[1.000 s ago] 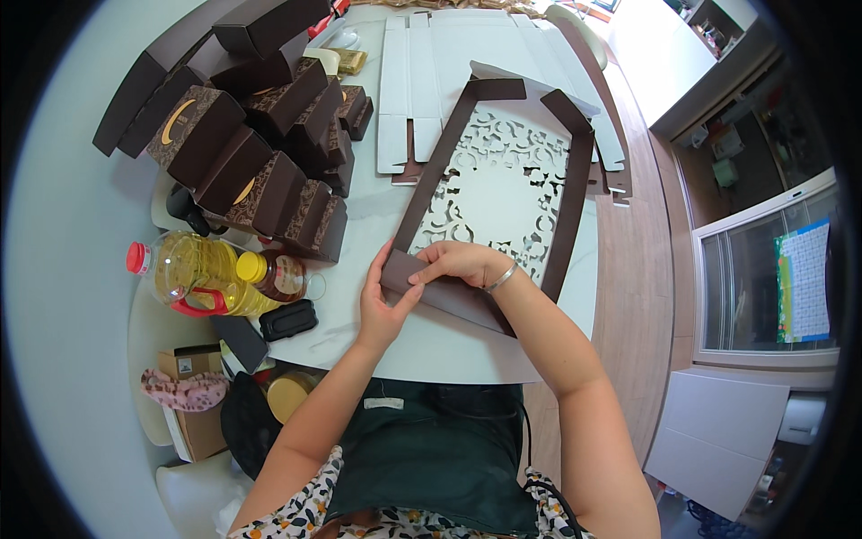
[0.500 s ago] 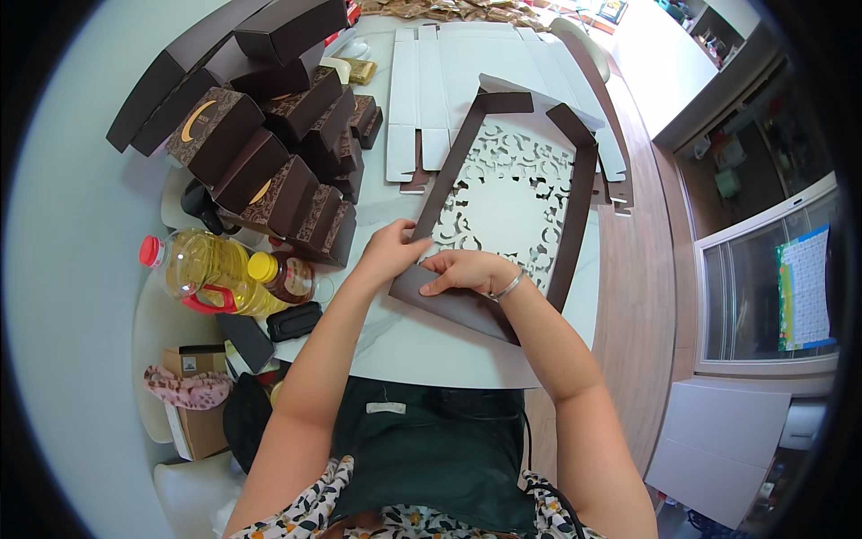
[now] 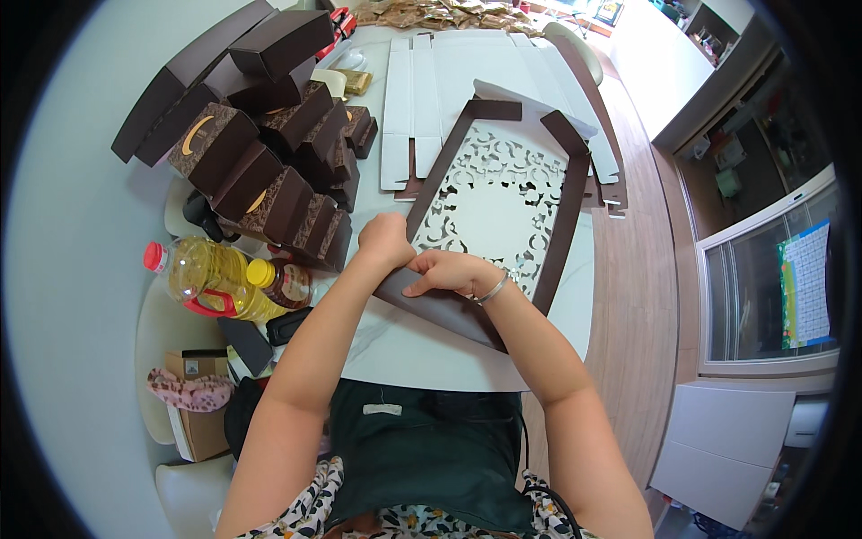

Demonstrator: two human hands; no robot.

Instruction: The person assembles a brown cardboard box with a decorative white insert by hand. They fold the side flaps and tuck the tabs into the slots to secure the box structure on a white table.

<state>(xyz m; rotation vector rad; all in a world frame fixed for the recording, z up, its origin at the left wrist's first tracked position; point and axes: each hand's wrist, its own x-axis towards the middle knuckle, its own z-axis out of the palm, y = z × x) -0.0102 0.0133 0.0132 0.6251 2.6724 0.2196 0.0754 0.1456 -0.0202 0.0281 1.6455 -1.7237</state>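
A shallow brown cardboard box [image 3: 555,241] lies on the table before me, its white inner panel pierced with a scrolling cut-out pattern. The near wall [image 3: 444,314] is raised, and both side walls stand up. At its near left corner my left hand [image 3: 386,241] is closed on the side wall, fingers partly hidden. Just to the right, my right hand [image 3: 453,272] grips the near wall, thumb on the outer face and fingertips out of sight inside. At the far end, brown flaps [image 3: 567,133] angle inward and a white end panel [image 3: 530,103] leans outward.
Flat white box blanks [image 3: 458,58] lie beyond the box. Stacked brown boxes [image 3: 242,171] crowd the left, with an oil bottle [image 3: 211,278] and a yellow-capped jar [image 3: 285,283] in front. Brown packets [image 3: 440,14] cover the far end. A white chair [image 3: 575,49] stands at the far right.
The box has shifted slightly left and toward me along with both hands. My left hand's fingers have curled tighter at the corner.
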